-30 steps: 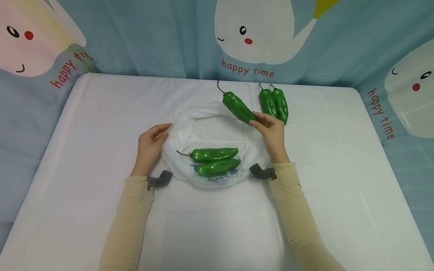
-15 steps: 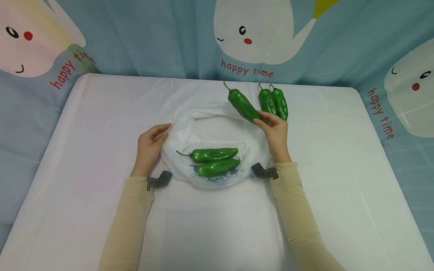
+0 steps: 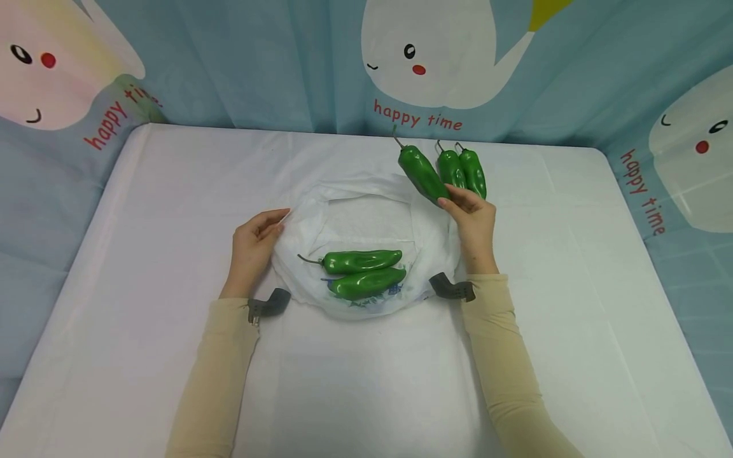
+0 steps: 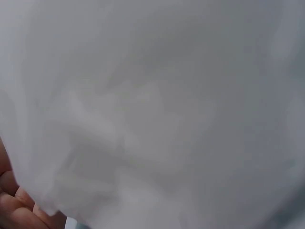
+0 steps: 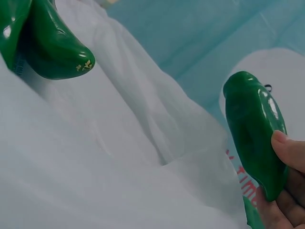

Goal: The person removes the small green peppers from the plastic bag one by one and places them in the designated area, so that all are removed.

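A white plastic bag (image 3: 369,216) lies wide-mouthed on the table, with two green chili peppers (image 3: 362,261) side by side in it. My left hand (image 3: 253,250) pinches the bag's left edge; in the left wrist view the pale plastic (image 4: 152,114) fills nearly everything, with curled fingers (image 4: 24,210) at the lower left corner. Beyond the bag's far right rim, my right hand (image 3: 474,226) holds another green chili pepper (image 3: 422,172) by its tip between thumb and fingers, stem pointing up and away. The right wrist view shows this held pepper (image 5: 255,129) beside the bag's side.
Two more green chili peppers (image 3: 461,170) lie together near the table's far edge, just past my right hand, which partly covers their lower ends. A white cloth covers the table (image 3: 572,286). Behind it hangs a blue curtain (image 3: 275,70) with whale prints.
My right hand has moved to the right and slightly away with the chili pepper, closer to the two at the back. The left hand, the bag and the peppers in it have stayed put.
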Demonstrator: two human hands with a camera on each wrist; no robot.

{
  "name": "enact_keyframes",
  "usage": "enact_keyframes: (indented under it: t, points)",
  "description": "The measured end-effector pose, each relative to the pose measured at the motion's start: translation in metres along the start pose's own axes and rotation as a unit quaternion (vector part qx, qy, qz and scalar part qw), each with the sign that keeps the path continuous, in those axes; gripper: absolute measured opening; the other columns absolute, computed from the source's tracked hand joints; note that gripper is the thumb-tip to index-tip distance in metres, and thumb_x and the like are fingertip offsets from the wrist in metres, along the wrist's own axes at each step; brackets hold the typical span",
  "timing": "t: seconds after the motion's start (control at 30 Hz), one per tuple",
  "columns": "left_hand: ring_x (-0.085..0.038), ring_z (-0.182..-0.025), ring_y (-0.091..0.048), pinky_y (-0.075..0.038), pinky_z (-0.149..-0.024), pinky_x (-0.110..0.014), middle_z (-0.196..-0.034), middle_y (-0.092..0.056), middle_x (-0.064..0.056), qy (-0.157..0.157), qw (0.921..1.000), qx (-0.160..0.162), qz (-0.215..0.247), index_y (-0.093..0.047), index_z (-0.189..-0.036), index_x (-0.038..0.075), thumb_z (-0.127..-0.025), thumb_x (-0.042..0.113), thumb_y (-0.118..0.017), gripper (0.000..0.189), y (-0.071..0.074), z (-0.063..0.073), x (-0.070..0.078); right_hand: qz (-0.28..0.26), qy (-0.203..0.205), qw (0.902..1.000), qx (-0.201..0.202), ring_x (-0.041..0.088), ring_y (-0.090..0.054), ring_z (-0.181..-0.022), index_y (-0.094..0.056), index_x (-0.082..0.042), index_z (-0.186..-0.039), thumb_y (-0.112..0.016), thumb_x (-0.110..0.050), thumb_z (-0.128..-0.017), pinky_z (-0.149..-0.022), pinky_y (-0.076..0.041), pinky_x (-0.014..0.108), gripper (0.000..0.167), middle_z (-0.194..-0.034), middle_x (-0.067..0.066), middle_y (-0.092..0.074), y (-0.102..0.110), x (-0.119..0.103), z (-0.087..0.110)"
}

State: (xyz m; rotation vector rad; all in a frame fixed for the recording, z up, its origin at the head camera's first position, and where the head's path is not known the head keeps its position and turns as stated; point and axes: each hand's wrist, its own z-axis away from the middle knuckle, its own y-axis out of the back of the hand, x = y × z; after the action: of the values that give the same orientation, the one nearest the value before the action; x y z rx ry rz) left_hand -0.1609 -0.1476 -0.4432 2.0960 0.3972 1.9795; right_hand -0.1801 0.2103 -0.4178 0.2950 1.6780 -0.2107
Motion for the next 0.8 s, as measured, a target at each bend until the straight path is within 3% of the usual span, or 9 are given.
enact_keyframes:
  t: [0.53, 0.8]
  points:
    - [-0.022, -0.109, -0.061, -0.048, -0.087, -0.017, -0.12, -0.062, -0.016, 0.006, 0.9999, 0.004, 0.009, -0.063, -0.12, 0.001, -0.093, 0.001, -0.057, 0.028, -0.001, 0.0, 0.001, 0.001, -0.009, 0.9996, 0.026, 0.017, -0.063, -0.097, -0.072, -0.003, -0.105, -0.075, -0.004, -0.079, -0.081, -0.052, 0.022, 0.026, -0.102, 0.004, -0.07, 0.008, 0.0, -0.004]
    - [-0.023, -0.109, -0.061, -0.049, -0.086, -0.017, -0.12, -0.062, -0.017, -0.003, 1.0, 0.003, 0.004, -0.063, -0.121, 0.0, -0.093, 0.002, -0.056, 0.028, -0.001, -0.001, 0.0, -0.013, -0.015, 0.9979, 0.061, 0.016, -0.062, -0.095, -0.07, 0.001, -0.106, -0.075, -0.002, -0.079, -0.081, -0.051, 0.02, 0.027, -0.097, 0.003, -0.07, 0.015, -0.001, -0.006]
